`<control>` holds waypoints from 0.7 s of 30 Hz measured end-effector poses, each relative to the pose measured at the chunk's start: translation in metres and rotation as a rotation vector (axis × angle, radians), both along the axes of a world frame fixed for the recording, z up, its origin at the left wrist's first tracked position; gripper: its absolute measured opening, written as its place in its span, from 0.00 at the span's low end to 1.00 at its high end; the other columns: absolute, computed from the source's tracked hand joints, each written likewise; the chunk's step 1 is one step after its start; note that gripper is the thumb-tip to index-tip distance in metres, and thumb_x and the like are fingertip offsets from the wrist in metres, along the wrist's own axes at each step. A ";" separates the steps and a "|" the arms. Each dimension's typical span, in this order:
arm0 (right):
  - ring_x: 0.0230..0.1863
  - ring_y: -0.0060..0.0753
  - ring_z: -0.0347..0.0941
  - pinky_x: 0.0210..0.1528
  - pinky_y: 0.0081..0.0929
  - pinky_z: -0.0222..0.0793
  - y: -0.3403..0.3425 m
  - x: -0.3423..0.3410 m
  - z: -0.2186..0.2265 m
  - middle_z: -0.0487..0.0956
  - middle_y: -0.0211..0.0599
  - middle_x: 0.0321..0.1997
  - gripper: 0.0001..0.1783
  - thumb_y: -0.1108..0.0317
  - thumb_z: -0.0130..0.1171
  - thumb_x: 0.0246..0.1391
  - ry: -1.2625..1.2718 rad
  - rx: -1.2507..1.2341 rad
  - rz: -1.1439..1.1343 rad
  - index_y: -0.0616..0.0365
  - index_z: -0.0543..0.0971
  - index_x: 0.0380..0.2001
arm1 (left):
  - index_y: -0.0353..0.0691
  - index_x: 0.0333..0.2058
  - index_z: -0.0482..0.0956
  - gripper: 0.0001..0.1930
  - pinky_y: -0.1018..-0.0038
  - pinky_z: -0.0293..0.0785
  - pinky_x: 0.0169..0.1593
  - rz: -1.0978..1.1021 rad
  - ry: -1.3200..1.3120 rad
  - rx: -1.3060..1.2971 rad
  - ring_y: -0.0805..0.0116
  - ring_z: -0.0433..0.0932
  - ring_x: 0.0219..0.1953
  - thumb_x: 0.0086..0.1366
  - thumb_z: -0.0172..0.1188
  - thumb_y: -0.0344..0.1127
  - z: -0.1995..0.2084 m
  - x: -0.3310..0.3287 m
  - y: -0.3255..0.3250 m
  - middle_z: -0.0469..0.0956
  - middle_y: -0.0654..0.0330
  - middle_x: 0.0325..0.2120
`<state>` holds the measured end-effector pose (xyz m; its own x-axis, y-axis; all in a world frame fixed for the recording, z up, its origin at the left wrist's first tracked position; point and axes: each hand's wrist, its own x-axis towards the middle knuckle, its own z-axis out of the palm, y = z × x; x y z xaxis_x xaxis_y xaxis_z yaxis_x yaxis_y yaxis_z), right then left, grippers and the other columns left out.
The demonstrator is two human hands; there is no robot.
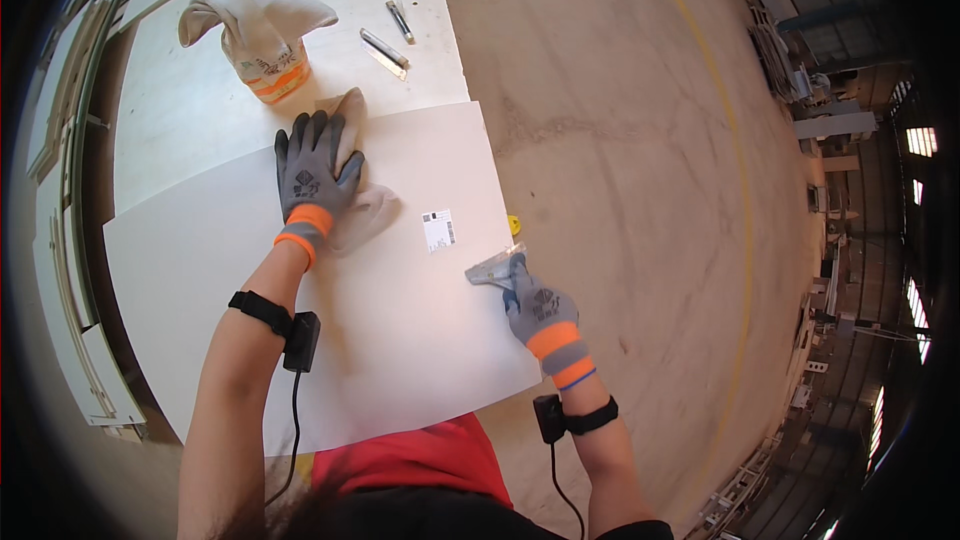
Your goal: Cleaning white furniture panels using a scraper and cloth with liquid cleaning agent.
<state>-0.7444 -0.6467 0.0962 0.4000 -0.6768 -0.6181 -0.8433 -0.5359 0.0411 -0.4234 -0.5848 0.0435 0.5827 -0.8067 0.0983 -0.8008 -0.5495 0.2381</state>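
Observation:
My left hand (312, 172), in a grey glove with an orange cuff, lies flat with fingers stretched out on a beige cloth (366, 215). The cloth shows on both sides of the palm and rests on a large white sheet (400, 330). My right hand (540, 302), gloved the same way, is closed around the handle of a scraper (492, 268) at the sheet's right edge. Its wide blade points left, over the sheet; whether it touches cannot be told. Between the hands, a small white printed label (438, 231) sits on the sheet.
Beyond the sheet, a container with an orange band (280, 83) stands on the white table (200, 145), a cloth (245, 12) draped over its top. Several small tools, including a knife (399, 22), lie at the far right. A yellow object (515, 225) peeks out beside the right edge.

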 end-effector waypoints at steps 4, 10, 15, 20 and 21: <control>0.44 0.48 0.79 0.40 0.48 0.75 -0.021 0.021 -0.006 0.78 0.44 0.51 0.34 0.60 0.42 0.59 0.043 0.014 0.080 0.56 0.53 0.68 | 0.51 0.62 0.63 0.31 0.54 0.41 0.69 0.016 -0.021 0.012 0.56 0.54 0.66 0.61 0.54 0.50 -0.002 0.003 0.004 0.61 0.58 0.63; 0.43 0.48 0.79 0.40 0.48 0.75 -0.034 0.036 -0.008 0.78 0.41 0.51 0.34 0.59 0.41 0.60 0.042 0.022 0.091 0.55 0.52 0.68 | 0.50 0.62 0.63 0.30 0.54 0.41 0.69 0.017 -0.015 0.014 0.54 0.54 0.66 0.61 0.53 0.49 0.000 0.004 0.003 0.61 0.57 0.62; 0.43 0.49 0.79 0.40 0.47 0.76 -0.055 0.063 0.000 0.78 0.41 0.52 0.34 0.59 0.41 0.59 0.084 0.066 0.064 0.55 0.53 0.68 | 0.49 0.62 0.62 0.31 0.53 0.41 0.69 0.005 -0.015 0.011 0.53 0.53 0.66 0.61 0.53 0.49 -0.001 0.004 0.004 0.61 0.56 0.62; 0.41 0.50 0.79 0.42 0.44 0.75 -0.071 0.077 -0.006 0.79 0.45 0.45 0.34 0.59 0.43 0.58 0.022 -0.016 0.115 0.55 0.56 0.67 | 0.48 0.62 0.63 0.31 0.53 0.40 0.69 0.010 -0.010 0.038 0.52 0.53 0.66 0.61 0.54 0.49 0.015 -0.003 0.003 0.61 0.55 0.62; 0.39 0.51 0.78 0.42 0.42 0.74 -0.073 0.080 -0.007 0.81 0.48 0.39 0.33 0.58 0.45 0.57 -0.033 -0.055 0.108 0.56 0.59 0.65 | 0.47 0.62 0.63 0.31 0.53 0.40 0.69 0.000 -0.021 0.033 0.52 0.53 0.66 0.60 0.54 0.49 0.020 -0.005 0.003 0.61 0.55 0.62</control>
